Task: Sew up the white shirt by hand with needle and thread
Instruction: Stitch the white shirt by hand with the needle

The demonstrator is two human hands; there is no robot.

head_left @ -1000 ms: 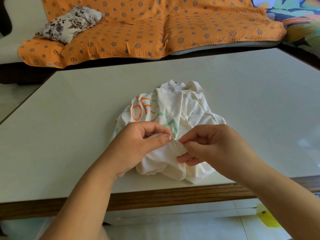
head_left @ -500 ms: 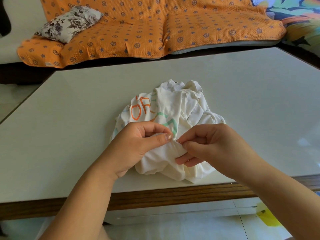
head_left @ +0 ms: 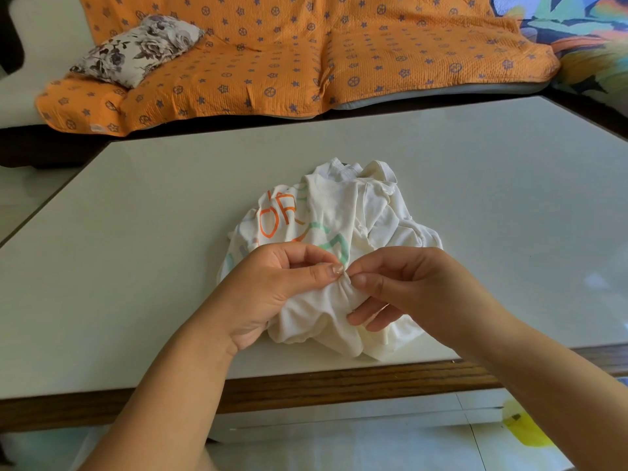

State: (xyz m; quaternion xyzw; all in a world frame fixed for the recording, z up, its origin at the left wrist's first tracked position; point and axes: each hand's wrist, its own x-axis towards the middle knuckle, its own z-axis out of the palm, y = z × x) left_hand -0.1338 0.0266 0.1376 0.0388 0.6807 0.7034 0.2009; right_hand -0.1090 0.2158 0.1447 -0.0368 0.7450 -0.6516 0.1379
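A crumpled white shirt [head_left: 343, 212] with orange and green lettering lies on the white table [head_left: 136, 253], close to its near edge. My left hand [head_left: 272, 294] pinches a gathered fold of the shirt between thumb and forefinger. My right hand [head_left: 407, 287] meets it from the right, thumb and forefinger pinched at the same fold, its lower fingers resting on the cloth. The needle and the thread are too small to make out between the fingertips.
The table has a dark wooden front edge [head_left: 306, 385]. Behind it stands a sofa under an orange patterned cover [head_left: 306, 56], with a floral cushion [head_left: 136, 49] at the left. Pale floor tiles and a yellow object [head_left: 526, 433] lie below the table edge.
Both hands stay at the same fold of the shirt. The right fingertips have closed in slightly on the left thumb; the shirt has not moved.
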